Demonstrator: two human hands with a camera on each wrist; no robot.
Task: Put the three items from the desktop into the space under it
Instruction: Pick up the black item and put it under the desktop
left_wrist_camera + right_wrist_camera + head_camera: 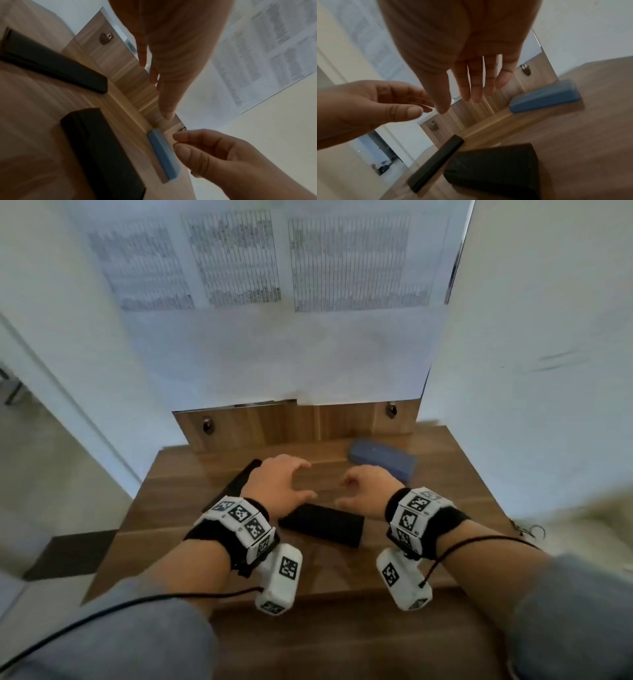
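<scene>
Three items lie on the wooden desktop point(445, 508). A blue box point(382, 462) sits at the back right. A black box point(322, 523) lies in the middle, just below both hands. A flat black item point(236, 482) lies at the left, partly hidden under my left wrist. My left hand point(301, 481) hovers above the desk with its fingers spread and relaxed, holding nothing. My right hand point(346, 491) hovers beside it with loosely curled fingers, also holding nothing. The left wrist view shows the blue box point(163, 152) and the black box point(102, 155); the right wrist view shows the flat item point(436, 165).
A low wooden back panel point(294, 422) with two metal fittings closes the desk's far side. Printed sheets point(274, 302) hang on the wall above it. White walls stand close on both sides. Cables point(137, 601) run from my wrist bands. Floor lies at the left.
</scene>
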